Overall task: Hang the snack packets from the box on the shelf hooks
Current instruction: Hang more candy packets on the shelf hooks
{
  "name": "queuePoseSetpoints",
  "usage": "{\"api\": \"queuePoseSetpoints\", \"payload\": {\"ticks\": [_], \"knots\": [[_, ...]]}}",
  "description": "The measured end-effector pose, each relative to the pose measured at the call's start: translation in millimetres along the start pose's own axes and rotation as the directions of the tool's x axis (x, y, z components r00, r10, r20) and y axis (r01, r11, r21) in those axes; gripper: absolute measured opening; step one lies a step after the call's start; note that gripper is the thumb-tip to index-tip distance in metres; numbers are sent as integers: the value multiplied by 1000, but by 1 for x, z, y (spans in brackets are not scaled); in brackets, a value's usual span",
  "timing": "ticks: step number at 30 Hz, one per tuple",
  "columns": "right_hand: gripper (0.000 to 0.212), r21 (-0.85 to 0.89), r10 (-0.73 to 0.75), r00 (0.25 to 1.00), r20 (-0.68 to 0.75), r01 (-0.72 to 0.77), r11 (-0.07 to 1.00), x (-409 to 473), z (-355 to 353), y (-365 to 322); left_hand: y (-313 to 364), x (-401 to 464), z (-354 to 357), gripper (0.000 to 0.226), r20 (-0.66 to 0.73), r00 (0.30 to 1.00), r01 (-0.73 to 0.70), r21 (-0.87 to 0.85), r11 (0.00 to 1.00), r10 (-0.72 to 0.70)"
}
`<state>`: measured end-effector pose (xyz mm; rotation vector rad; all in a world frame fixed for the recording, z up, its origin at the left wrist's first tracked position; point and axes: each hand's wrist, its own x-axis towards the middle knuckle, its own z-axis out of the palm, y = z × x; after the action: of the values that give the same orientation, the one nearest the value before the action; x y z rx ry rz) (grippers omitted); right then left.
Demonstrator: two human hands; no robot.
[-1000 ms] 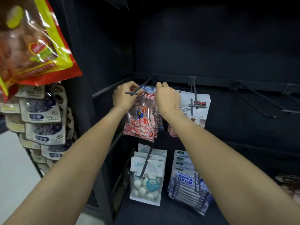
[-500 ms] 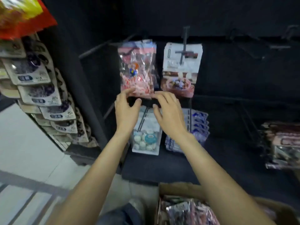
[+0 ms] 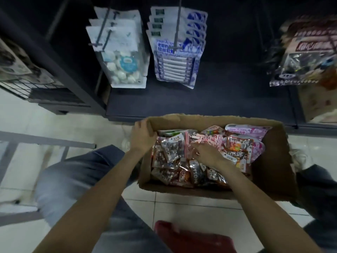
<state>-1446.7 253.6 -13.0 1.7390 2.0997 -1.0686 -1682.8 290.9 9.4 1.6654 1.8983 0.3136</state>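
Note:
An open cardboard box (image 3: 271, 172) sits on the tiled floor between my knees, full of several shiny snack packets (image 3: 175, 157). My left hand (image 3: 141, 136) grips the box's far left corner, fingers curled over its rim. My right hand (image 3: 206, 154) is down among the packets, its fingers closing on a clear red-and-white striped packet (image 3: 202, 140) near the middle. Above the box, the dark shelf (image 3: 209, 99) carries hooks with white packets (image 3: 120, 52) and blue-and-white packets (image 3: 176, 50).
More packets (image 3: 308, 52) hang at the right edge, and a wire rack (image 3: 20, 73) with packets stands at the left. A metal frame (image 3: 45, 141) lies on the floor to the left. A red object (image 3: 193, 238) is at the bottom of the view.
Both hands left the hung packet on the upper hook and dropped to the box. My view tilted down from the hooks to the floor.

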Motion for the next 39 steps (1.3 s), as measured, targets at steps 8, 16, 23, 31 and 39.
{"api": "queuePoseSetpoints", "payload": {"ticks": [8, 16, 23, 31, 39], "knots": [[56, 128, 271, 954, -132, -254, 959, 43, 62, 47, -42, 4, 37, 37, -16, 989, 147, 29, 989, -146], [85, 108, 367, 923, 116, -379, 919, 63, 85, 53, -44, 4, 43, 31, -115, 988, 110, 13, 994, -107], [58, -202, 179, 974, -139, -205, 958, 74, 64, 36, -44, 5, 47, 33, -140, 981, 132, -11, 991, -132], [107, -342, 331, 934, 137, -269, 901, 106, 51, 47, -42, 6, 48, 34, -65, 978, 193, -76, 978, -198], [73, 13, 484, 875, 12, -484, 875, 50, 70, 72, -20, -6, 41, 58, -138, 959, 245, -33, 969, -248]]}}
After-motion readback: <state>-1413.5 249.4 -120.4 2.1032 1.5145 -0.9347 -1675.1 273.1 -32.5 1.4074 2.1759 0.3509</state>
